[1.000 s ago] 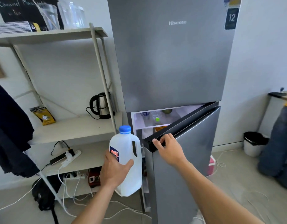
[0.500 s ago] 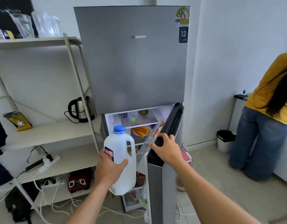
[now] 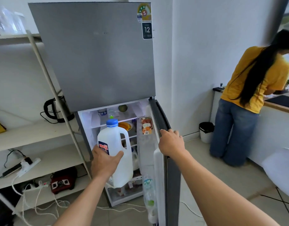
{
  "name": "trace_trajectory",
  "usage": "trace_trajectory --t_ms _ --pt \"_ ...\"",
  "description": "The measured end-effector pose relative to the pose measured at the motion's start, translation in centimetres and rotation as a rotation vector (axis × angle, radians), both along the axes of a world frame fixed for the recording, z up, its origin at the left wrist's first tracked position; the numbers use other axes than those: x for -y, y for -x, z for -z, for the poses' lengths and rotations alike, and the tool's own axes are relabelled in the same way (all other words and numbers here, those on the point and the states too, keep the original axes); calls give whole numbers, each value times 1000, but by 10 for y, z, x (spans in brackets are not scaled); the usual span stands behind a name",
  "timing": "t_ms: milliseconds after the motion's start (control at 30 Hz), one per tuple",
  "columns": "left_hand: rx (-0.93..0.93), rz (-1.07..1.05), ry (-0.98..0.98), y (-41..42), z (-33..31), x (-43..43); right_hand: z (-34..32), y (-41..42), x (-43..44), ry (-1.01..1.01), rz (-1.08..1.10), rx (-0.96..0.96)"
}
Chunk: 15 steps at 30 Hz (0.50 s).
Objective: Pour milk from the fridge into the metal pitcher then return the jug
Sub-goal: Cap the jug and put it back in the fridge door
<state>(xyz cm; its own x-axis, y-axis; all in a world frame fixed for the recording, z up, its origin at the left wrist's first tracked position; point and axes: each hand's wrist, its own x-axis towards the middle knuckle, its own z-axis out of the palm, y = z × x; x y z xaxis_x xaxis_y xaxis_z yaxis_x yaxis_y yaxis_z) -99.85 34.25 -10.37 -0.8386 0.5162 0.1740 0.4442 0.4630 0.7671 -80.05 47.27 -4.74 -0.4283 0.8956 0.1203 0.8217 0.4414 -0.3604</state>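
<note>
My left hand [image 3: 106, 162] grips the body of a white plastic milk jug [image 3: 118, 152] with a blue cap, held upright in front of the open lower compartment of the grey fridge [image 3: 98, 59]. My right hand [image 3: 171, 144] curls over the top edge of the lower fridge door [image 3: 163, 176], which stands wide open toward me. Inside, lit shelves hold fruit, small bottles and a packet. A clear bottle [image 3: 148, 190] stands in the door rack. The metal pitcher is not in view.
A pale shelving unit [image 3: 34, 132] stands left of the fridge with a black kettle [image 3: 57, 110], power strips and cables. A person in a yellow shirt [image 3: 254, 79] stands at a counter on the right, beside a small bin [image 3: 205, 132]. A white chair [image 3: 280, 170] sits at lower right.
The lower door has swung from slightly ajar to wide open under my right hand. The jug has risen and moved right, toward the fridge shelves. The view has turned right.
</note>
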Motion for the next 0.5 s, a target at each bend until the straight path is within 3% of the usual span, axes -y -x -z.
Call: trace_trajectory --t_ms 133,367,500 --pt "-10 69 -11 -28 -4 -20 7 -25 2 -239 108 183" --pt "-10 161 14 -74 0 -48 22 -76 -21 -249 153 236" --pt "-12 221 27 -96 6 -59 30 -111 -40 -272 108 171"
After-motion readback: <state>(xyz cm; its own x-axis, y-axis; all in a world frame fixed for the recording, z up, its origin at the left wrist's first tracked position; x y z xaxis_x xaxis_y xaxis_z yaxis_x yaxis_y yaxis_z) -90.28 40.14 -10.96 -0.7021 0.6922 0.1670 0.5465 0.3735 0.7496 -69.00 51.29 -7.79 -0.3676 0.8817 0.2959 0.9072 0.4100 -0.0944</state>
